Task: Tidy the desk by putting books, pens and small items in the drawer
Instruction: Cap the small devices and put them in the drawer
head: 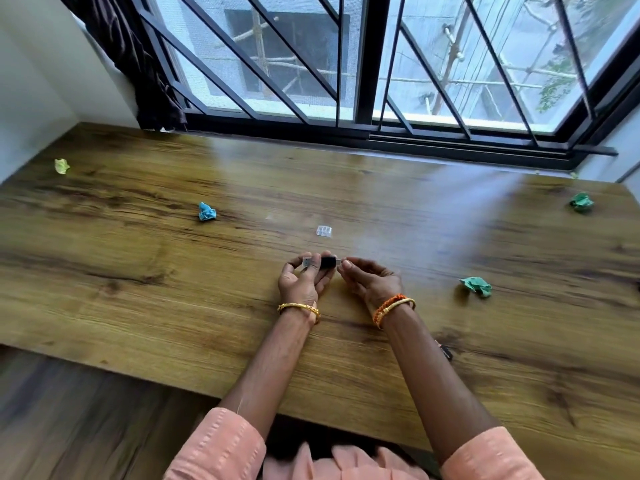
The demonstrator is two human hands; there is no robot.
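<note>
Head view of a wooden desk (pixel 173 289) set against a barred window (pixel 363 64), with a dark curtain (pixel 138 64) hanging at the upper left of the frame. At the centre of the frame, both hands met just above the desk surface. The left hand (pixel 301 282) held a small black stick-shaped device (pixel 327 263), its fingers curled round the left part, where a small square, pale piece (pixel 306 262) showed between the fingertips. The right hand (pixel 369 280) pinched the right tip of the same device between thumb and forefinger, while its other fingers lay loosely curled. Whether the pale piece was joined to the device could not be told.

A small clear cap (pixel 324 231) lay on the desk just above the hands, apart from them. Four crumpled paper balls lay scattered on the desk: a yellow-green ball (pixel 62 166) at the far left, a blue ball (pixel 206 211) left of centre, a green ball (pixel 477 286) right of the hands, and a second green ball (pixel 581 202) near the right edge. A small dark object (pixel 445 351) lay beside the right forearm, too blurred to identify.

Each wrist carried a gold bangle (pixel 298 308); the right wrist also bore an orange thread band (pixel 386 308). Peach sleeves (pixel 221 445) covered the upper arms at the bottom of the frame.
</note>
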